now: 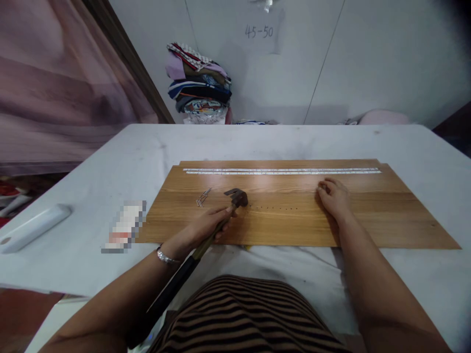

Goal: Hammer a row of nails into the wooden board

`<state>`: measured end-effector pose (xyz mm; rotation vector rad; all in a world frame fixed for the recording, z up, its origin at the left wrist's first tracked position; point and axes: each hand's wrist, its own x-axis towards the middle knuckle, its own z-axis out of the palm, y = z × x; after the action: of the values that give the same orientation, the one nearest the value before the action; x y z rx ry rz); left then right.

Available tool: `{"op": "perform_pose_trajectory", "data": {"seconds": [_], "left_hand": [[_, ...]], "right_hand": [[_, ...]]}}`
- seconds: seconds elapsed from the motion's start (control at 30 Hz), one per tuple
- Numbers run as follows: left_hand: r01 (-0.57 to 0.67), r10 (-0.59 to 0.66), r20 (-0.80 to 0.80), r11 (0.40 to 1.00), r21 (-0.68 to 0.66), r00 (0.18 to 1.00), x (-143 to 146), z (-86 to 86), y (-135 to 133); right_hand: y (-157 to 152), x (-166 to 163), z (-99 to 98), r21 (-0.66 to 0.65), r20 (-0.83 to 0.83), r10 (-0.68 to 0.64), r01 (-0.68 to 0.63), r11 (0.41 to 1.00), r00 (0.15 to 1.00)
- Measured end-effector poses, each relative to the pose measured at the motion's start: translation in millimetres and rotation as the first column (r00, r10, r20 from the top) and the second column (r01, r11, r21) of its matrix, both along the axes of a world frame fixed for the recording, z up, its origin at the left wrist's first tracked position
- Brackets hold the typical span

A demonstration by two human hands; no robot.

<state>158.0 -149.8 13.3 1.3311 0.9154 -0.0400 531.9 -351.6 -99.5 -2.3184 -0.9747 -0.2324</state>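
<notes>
The left hand is closed around the upper part of a hammer handle, fingers wrapped over it and thumb along the side, with a thin bracelet at the wrist. The hammer's dark metal head rests on or just above the wooden board, and its long handle runs back down and to the left along the forearm, ending in a dark grip near the person's lap. Just right of the hammer head a short row of small dark dots, apparently nail heads, runs across the board toward the right hand.

The right hand lies palm down on the board with nothing in it, fingers loosely curled and pointing left, well apart from the hammer.

A few loose nails lie in a small heap on the board, near the hammer head on its left. Along the board's far edge stretch two pale, narrow strips, side by side and nearly the full length of the wood.

The board lies on a white-covered table. On the table's left part sit a small blurred-out packet just beside the board's left end, and farther left a long white object. Behind the table a pile of folded clothes stands against the white wall, which bears a paper marked "45-50". The person's striped garment fills the near bottom edge
</notes>
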Motion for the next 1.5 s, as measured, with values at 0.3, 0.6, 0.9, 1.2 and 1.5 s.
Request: {"op": "perform_pose_trajectory", "data": {"seconds": [0.3, 0.6, 0.9, 1.2, 1.5], "left_hand": [[-0.003, 0.003, -0.01, 1.0, 0.016, 1.0, -0.1, 3.2, 1.4], [-0.004, 0.004, -0.004, 1.0, 0.015, 1.0, -0.2, 2.0, 1.9], [-0.001, 0.001, 0.002, 1.0, 0.018, 1.0, -1.5, -0.9, 2.0], [0.002, -0.003, 0.027, 1.0, 0.014, 1.0, -2.6, 0.4, 3.1], [0.005, -0.005, 0.005, 1.0, 0.027, 1.0, -1.5, -3.1, 2.1]], "right_hand": [[0.5, 1.1, -2.0, 0.013, 0.032, -0.01, 0.009, 1.0, 0.999], [0.3, 1.1, -2.1, 0.008, 0.022, -0.008, 0.007, 1.0, 1.0], [0.1, 1.7, -2.3, 0.001, 0.026, -0.009, 0.009, 1.0, 1.0], [0.9, 0.7, -1.3, 0.007, 0.009, -0.008, 0.008, 1.0, 1.0], [0.8, 1.1, -0.8, 0.002, 0.018, 0.0, 0.0, 1.0, 1.0]]}}
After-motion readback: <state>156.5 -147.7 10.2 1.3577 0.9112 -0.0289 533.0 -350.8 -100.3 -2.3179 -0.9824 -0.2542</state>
